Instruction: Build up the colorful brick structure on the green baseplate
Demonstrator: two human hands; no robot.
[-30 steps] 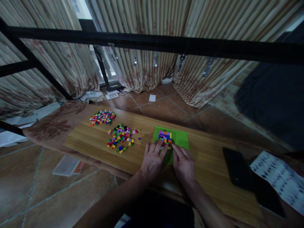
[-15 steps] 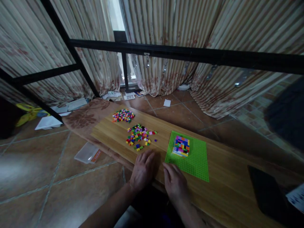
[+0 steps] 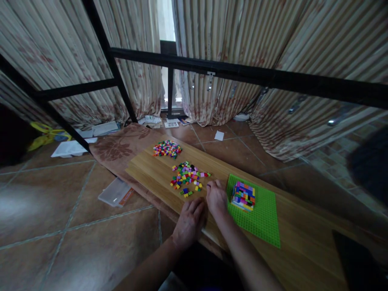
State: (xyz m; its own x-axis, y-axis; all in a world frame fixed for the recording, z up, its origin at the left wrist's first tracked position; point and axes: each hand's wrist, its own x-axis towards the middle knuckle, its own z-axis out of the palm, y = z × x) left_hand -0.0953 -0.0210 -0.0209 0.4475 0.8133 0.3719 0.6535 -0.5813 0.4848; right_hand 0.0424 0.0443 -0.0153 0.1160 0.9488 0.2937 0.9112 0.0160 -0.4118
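Observation:
My right hand [image 3: 217, 198] is at the near side of a loose pile of small building bricks [image 3: 188, 173]. Its fingertips are pinched at a tiny dark purple brick [image 3: 208, 186], mostly covered by the fingers. My left hand [image 3: 189, 222] rests at the table's near edge, fingers apart and loosely bent, with nothing visible in it. To the right of my right hand lies a green baseplate [image 3: 263, 220], carrying a multicoloured block of stacked bricks [image 3: 243, 196]. Farther back on the table is a second pile of smaller bricks [image 3: 167, 149].
The wooden table [image 3: 145, 169] has a brown patterned cloth [image 3: 117, 145] at its far left end. A dark flat object [image 3: 354, 254] lies at the right. On the tiled floor are a clear plastic case [image 3: 115, 192] and papers. A black metal frame [image 3: 242, 70] crosses before the curtains.
My right hand has moved forward from the table's near edge to the brick pile, where its fingers close at the lone purple brick. My left hand stays near the edge. The view has shifted slightly.

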